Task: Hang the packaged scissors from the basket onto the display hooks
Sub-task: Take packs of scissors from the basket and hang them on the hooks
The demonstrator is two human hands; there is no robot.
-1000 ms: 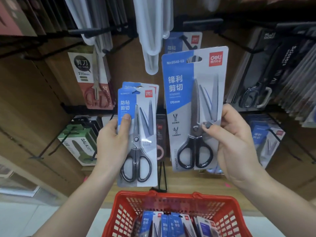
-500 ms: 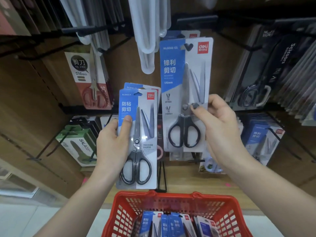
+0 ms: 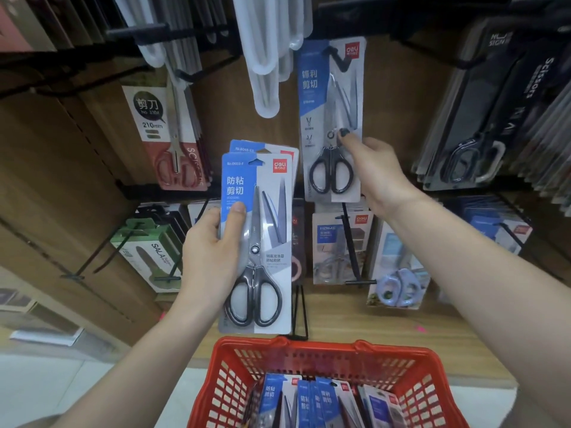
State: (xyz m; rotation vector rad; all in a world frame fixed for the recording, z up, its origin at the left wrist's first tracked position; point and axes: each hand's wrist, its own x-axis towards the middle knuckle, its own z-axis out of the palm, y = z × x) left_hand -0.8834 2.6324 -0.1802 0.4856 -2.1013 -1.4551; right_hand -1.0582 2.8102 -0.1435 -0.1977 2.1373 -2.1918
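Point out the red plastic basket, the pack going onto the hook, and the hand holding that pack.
Red plastic basket [image 3: 312, 350]: head view, far rim.
Blue-and-grey scissors pack [image 3: 312, 88]: head view, blue panel.
Right hand [image 3: 375, 171]: head view, back of hand.

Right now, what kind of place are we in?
Most likely a shop's stationery aisle: packaged scissors hang on black display hooks along a wooden wall, and a red shopping basket below holds more packs.
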